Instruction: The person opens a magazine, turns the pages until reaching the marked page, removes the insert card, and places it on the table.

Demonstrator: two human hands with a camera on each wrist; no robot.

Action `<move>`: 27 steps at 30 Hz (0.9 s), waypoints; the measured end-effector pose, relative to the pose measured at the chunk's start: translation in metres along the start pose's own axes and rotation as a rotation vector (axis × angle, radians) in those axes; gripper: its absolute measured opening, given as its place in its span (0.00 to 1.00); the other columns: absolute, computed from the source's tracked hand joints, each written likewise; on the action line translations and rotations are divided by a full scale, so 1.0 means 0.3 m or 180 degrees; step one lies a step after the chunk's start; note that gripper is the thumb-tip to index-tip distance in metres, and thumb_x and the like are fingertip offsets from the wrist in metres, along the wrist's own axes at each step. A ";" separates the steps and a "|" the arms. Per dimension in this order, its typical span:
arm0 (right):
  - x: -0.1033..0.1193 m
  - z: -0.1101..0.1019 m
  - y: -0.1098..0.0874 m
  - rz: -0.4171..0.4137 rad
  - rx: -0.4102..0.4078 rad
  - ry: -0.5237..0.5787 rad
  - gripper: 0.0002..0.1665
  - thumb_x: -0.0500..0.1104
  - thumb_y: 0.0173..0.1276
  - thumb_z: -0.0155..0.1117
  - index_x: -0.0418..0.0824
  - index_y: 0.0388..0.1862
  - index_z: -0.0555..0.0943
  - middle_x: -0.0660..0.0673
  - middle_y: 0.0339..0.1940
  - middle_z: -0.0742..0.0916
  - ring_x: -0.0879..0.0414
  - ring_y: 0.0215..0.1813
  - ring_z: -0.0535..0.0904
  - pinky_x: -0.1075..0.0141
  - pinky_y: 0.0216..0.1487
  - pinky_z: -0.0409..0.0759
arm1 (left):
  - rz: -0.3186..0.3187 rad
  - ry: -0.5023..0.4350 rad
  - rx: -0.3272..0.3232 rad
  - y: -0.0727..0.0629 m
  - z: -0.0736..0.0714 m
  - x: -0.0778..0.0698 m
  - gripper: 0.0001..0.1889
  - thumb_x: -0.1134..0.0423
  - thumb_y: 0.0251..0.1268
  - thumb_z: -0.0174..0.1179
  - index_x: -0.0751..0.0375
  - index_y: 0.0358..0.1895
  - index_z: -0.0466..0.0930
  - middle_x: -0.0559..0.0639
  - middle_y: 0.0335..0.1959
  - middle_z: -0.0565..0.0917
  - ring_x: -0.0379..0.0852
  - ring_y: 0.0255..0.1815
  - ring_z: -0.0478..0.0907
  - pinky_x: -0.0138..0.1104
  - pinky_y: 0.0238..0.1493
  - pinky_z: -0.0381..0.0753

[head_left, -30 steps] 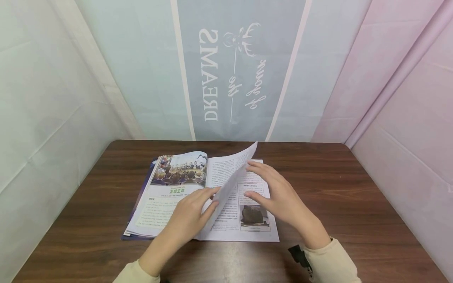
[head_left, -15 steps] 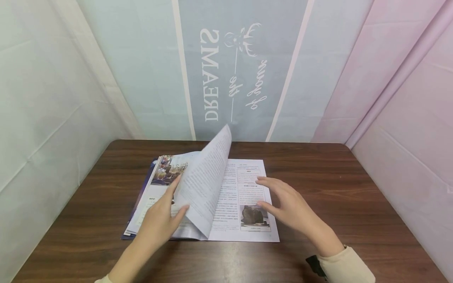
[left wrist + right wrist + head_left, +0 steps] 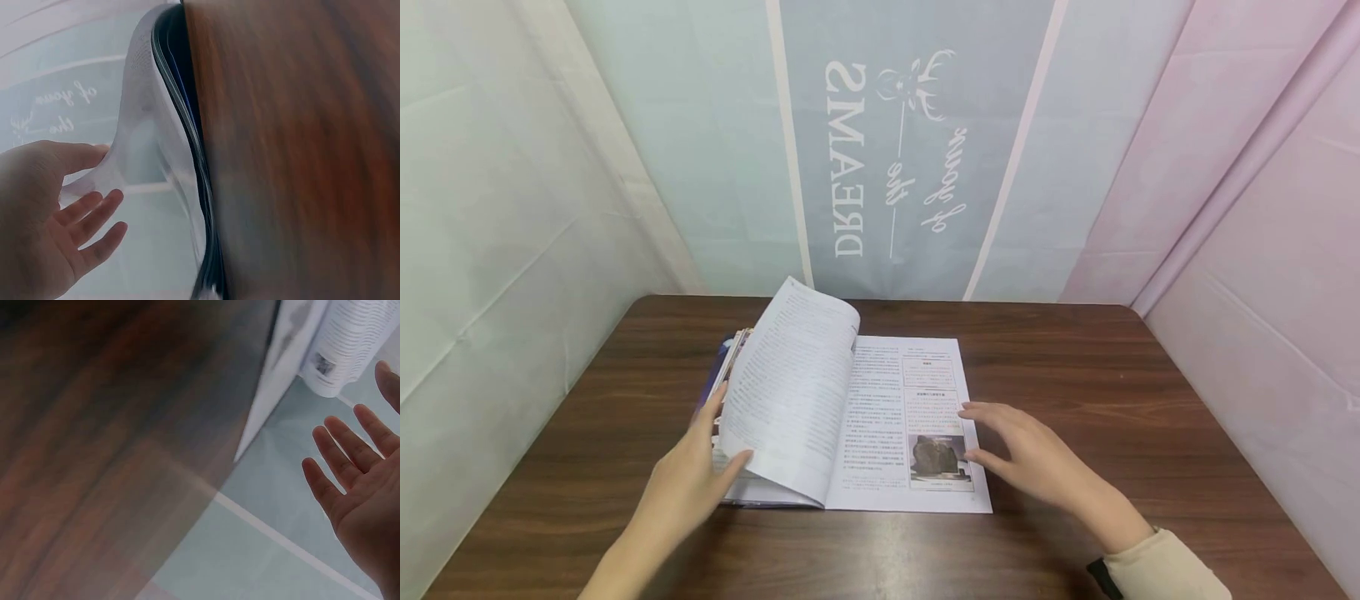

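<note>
An open magazine [image 3: 883, 425] lies on the table, its right side showing printed text and a picture of a dark stone. One page [image 3: 790, 392] curves up over the left half, hiding most of what is under it. At this page's left edge is my left hand [image 3: 688, 475]; in the left wrist view the thumb and fingers [image 3: 87, 234] pinch the edge between them. My right hand [image 3: 1037, 458] hovers by the magazine's right edge. Its fingers are spread and relaxed in the right wrist view, holding nothing.
The dark brown wooden table [image 3: 1112, 392] reaches out on both sides of the magazine. Behind it hangs a grey-blue curtain [image 3: 910, 208] with white lettering, and pale cloth walls [image 3: 490, 250] stand left and right.
My left hand has carried the page from the right across to the left, covering the illustrated left page. My right hand has drawn back to the right, away from the page.
</note>
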State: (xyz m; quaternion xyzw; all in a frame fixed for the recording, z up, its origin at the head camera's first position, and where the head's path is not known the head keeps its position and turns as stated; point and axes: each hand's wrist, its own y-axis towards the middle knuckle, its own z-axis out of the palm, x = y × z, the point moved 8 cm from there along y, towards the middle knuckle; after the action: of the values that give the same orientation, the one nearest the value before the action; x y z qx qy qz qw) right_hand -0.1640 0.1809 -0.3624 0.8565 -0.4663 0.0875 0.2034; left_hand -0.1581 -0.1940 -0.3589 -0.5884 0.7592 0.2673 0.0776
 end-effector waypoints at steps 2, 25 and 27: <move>-0.010 0.011 -0.008 0.0017 0.0055 -0.0042 0.30 0.46 0.61 0.75 0.40 0.62 0.79 0.44 0.62 0.82 0.46 0.63 0.77 0.47 0.61 0.76 | -0.0010 0.0049 0.0023 -0.007 -0.004 0.018 0.54 0.65 0.53 0.75 0.63 0.79 0.45 0.75 0.59 0.75 0.64 0.40 0.83 0.48 0.25 0.82; -0.065 0.102 -0.078 -0.0059 0.0670 -0.0025 0.35 0.51 0.56 0.78 0.38 0.61 0.79 0.43 0.64 0.80 0.46 0.65 0.75 0.48 0.63 0.75 | -0.0172 0.0467 0.0742 -0.080 0.013 0.192 0.37 0.63 0.51 0.76 0.69 0.65 0.70 0.70 0.59 0.76 0.71 0.57 0.75 0.61 0.44 0.80; -0.065 0.106 -0.083 -0.0065 0.0687 -0.0022 0.35 0.51 0.56 0.78 0.38 0.61 0.79 0.43 0.65 0.80 0.46 0.65 0.75 0.47 0.63 0.75 | -0.0197 0.0478 0.0800 -0.084 0.018 0.205 0.37 0.63 0.51 0.76 0.68 0.65 0.70 0.70 0.59 0.76 0.71 0.57 0.75 0.61 0.43 0.80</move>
State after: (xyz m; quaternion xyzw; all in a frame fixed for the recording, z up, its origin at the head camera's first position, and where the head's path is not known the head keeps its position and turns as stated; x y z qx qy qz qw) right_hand -0.1552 0.1941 -0.4043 0.8784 -0.4461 0.1322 0.1092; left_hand -0.1537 -0.2479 -0.3980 -0.6155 0.7718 0.1228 0.1019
